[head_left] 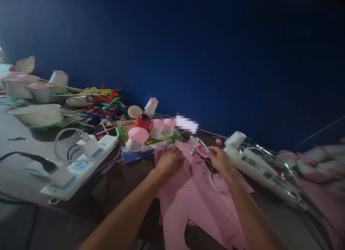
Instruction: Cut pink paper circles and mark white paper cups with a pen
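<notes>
My left hand [170,160] rests on the pink paper [183,199], its fingers curled and pressed together; what lies under them is hidden. Thumb and fingers of my right hand [219,158] pinch a slim white pen-like stick [203,145] that points up and to the left. Beside that hand, black-handled scissors [209,164] lie on the paper, blades towards the far left. A white ring [215,185], perhaps a tape roll, sits just below them. Small pink-and-white pieces [198,146] lie past the blades.
Paper cups with pink tops [138,134] stand beyond my left hand, near a red spool [142,122]. To the left are a power strip [83,165] with cords, a white bowl [37,115] and colourful pipe cleaners [107,101]. A sleeve of stacked cups [253,163] lies right.
</notes>
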Demonstrator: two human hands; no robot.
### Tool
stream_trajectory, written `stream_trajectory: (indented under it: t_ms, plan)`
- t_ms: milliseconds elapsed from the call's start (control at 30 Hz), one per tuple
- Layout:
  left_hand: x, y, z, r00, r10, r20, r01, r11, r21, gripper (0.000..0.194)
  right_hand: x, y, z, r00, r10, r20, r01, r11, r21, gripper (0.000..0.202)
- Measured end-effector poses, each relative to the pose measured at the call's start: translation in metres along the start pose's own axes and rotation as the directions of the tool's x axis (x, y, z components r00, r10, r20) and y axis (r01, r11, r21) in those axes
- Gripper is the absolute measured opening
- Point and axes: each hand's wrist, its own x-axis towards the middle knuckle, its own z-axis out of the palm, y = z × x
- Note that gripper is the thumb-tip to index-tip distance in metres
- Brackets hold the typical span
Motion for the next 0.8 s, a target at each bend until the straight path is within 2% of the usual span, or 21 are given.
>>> stream_trajectory:
  t_ms: [167,300,400,533,667,733,800]
  plan:
    - [0.003,-0.004,-0.003,0.989,-0.131,-0.061,0.134,0.99,0.047,0.026,-0.022,-0.007,0.004,0.987,-0.14,0.085,0.14,0.99,0.008,0.026]
    - [0.003,-0.006,-0.004,0.993,-0.108,-0.045,0.111,0.992,0.057,0.027,-0.036,-0.029,0.001,0.929,-0.313,0.198,0.308,0.95,0.053,0.026]
    - [0.003,-0.007,-0.004,0.993,-0.109,-0.033,0.11,0.993,0.03,0.029,-0.043,-0.041,-0.003,0.886,-0.406,0.223,0.403,0.913,0.063,0.025]
    - [0.003,-0.006,-0.005,0.993,-0.1,-0.062,0.102,0.994,0.034,0.029,-0.051,-0.041,-0.01,0.877,-0.43,0.213,0.438,0.899,0.012,0.028]
    - [0.003,-0.003,-0.005,0.998,-0.04,-0.037,0.042,0.998,0.049,0.03,-0.066,-0.039,-0.013,0.805,-0.472,0.36,0.515,0.857,-0.027,0.045]
    - [0.002,-0.003,-0.004,0.999,-0.042,-0.025,0.044,0.998,0.052,0.031,-0.074,-0.041,-0.013,0.78,-0.473,0.41,0.533,0.846,-0.037,0.046]
    - [0.002,-0.004,-0.002,0.998,-0.054,-0.042,0.056,0.997,0.048,0.031,-0.08,-0.044,-0.013,0.773,-0.484,0.411,0.543,0.839,-0.033,0.04]
